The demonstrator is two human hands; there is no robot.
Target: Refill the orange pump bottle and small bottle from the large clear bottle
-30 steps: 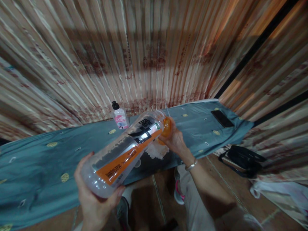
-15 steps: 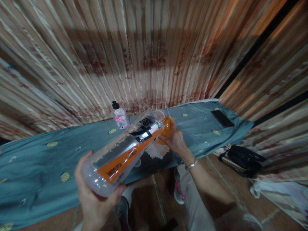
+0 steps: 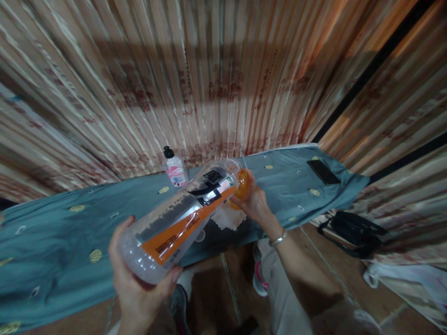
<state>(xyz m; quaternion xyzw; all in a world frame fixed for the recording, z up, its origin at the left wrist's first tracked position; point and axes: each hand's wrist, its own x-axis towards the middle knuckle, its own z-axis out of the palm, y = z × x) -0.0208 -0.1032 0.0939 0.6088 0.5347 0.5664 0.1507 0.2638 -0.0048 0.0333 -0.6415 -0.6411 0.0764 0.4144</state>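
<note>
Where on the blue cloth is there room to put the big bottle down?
The widest bare stretch of blue cloth lies left of the small pink-label bottle. A smaller patch sits between the right hand and the phone. Around the white cloth it's crowded.

My arms are bare; a thin silver bracelet (image 3: 278,240) circles my right wrist, above light grey trousers (image 3: 286,288) and pink-trimmed shoes (image 3: 258,279).

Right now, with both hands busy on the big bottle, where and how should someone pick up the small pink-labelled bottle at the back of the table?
Grip the small pink-labelled bottle around its body, below the black cap, coming from the front or from above. It stands upright on the blue cloth close to the curtain, so the rear looks blocked, and the cap is probably too narrow for a firm hold.
</note>
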